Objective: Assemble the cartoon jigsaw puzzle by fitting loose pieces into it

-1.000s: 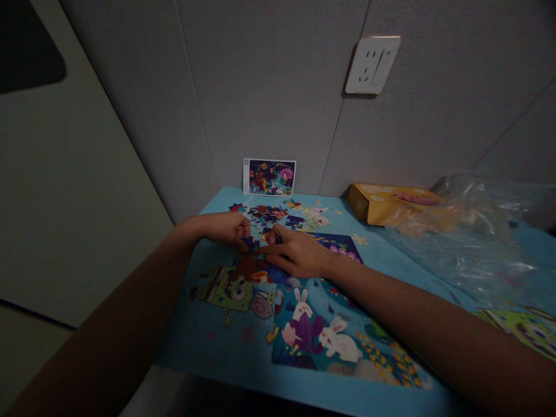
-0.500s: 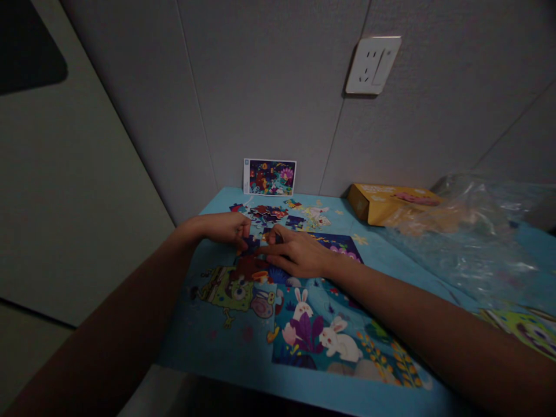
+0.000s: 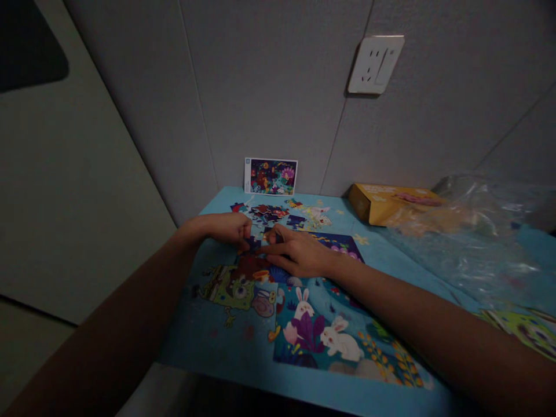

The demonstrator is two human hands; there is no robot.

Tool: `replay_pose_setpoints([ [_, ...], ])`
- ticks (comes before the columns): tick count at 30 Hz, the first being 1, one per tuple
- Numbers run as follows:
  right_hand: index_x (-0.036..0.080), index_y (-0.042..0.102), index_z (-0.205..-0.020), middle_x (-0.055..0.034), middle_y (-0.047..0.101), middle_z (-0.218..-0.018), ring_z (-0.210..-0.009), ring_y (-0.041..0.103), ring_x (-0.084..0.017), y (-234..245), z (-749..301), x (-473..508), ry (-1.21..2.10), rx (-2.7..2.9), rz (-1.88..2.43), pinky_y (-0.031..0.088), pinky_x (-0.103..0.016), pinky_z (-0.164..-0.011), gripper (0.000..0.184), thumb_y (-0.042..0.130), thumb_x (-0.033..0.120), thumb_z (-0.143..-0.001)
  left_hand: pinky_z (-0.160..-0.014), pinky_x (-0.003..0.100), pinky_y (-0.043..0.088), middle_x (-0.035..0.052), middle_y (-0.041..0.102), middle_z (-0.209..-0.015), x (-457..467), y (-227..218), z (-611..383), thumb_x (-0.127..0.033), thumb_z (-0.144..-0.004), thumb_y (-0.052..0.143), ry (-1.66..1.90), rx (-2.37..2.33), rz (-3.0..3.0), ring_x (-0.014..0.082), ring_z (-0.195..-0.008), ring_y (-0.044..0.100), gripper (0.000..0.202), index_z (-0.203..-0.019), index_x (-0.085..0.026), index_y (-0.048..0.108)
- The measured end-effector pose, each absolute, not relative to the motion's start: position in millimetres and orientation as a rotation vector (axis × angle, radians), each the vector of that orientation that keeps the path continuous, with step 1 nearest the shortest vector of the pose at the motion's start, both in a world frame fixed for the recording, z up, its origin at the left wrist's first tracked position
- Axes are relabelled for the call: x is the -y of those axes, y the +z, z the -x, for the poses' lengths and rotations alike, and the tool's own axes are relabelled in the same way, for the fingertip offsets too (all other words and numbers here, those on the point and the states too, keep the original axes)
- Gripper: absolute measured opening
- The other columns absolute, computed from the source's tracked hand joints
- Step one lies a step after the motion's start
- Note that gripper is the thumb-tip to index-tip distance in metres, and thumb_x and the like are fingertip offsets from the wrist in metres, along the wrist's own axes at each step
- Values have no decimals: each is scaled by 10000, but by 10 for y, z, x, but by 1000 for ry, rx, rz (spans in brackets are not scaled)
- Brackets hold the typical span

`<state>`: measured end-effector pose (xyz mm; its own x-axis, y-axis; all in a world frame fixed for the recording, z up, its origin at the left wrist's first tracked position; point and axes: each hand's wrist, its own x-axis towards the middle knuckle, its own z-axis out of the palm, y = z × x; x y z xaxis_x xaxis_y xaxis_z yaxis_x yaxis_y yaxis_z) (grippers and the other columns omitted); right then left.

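Note:
A partly assembled jigsaw puzzle [image 3: 330,341] lies on the blue table, with white rabbits and purple leaves in its near part. At its far left edge my left hand [image 3: 230,227] is closed, thumb and fingertips on a dark blue jigsaw piece [image 3: 252,245]. My right hand [image 3: 299,253] rests palm down over the upper part of the puzzle, fingers stretched toward the same piece and holding nothing. It hides some of the puzzle beneath. Just beyond the hands is a heap of loose jigsaw pieces [image 3: 267,213].
A picture card [image 3: 273,176] leans against the wall behind the pieces. To the right stand a yellow box [image 3: 391,202] and a crumpled clear plastic bag [image 3: 469,237]. The table [image 3: 208,347] has cartoon prints. A wall socket [image 3: 376,65] is above.
Both hands stay almost where they were, at the same spot on the puzzle's left edge. The whole view has shifted very slightly.

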<state>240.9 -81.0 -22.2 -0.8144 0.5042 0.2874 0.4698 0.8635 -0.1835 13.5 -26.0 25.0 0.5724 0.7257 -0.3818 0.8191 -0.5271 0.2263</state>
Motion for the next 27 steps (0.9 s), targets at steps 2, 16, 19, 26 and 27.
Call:
replay_pose_setpoints([
  [2, 271, 640, -1256, -85, 513, -1051, -847, 502, -172, -221, -2408, 813, 142, 2712, 726, 396, -280, -688, 339, 469, 338, -971, -524, 221, 323, -11, 596, -676, 256, 246, -133, -323, -655, 652, -339, -1245, -2421, 143, -651, 536, 198, -763, -175, 577],
  [16, 289, 640, -1261, -82, 519, -1059, -822, 502, -164, -217, -2406, 813, 142, 2717, 743, 379, -280, -680, 343, 463, 333, -970, -513, 231, 306, -11, 583, -622, 268, 246, -142, -295, -651, 653, -346, -1251, -2413, 137, -609, 513, 144, -697, -174, 590],
  [19, 279, 646, -1249, -82, 515, -1056, -816, 501, -161, -213, -2406, 812, 162, 2715, 729, 375, -279, -675, 339, 468, 327, -965, -514, 235, 307, -11, 585, -619, 264, 246, -138, -309, -653, 656, -345, -1258, -2410, 141, -611, 515, 157, -708, -173, 600],
  [26, 277, 646, -1247, -82, 516, -1033, -830, 511, -171, -204, -2401, 815, 141, 2732, 735, 386, -282, -670, 337, 460, 330, -970, -519, 225, 315, -21, 592, -629, 233, 204, -105, -303, -642, 667, -297, -1222, -2420, 135, -609, 527, 177, -734, -183, 574],
  [27, 281, 643, -1251, -81, 516, -1031, -829, 513, -172, -209, -2401, 815, 142, 2733, 733, 391, -283, -670, 338, 464, 329, -969, -521, 226, 318, -22, 590, -635, 233, 203, -101, -300, -639, 668, -286, -1225, -2413, 137, -611, 529, 186, -741, -185, 563],
])
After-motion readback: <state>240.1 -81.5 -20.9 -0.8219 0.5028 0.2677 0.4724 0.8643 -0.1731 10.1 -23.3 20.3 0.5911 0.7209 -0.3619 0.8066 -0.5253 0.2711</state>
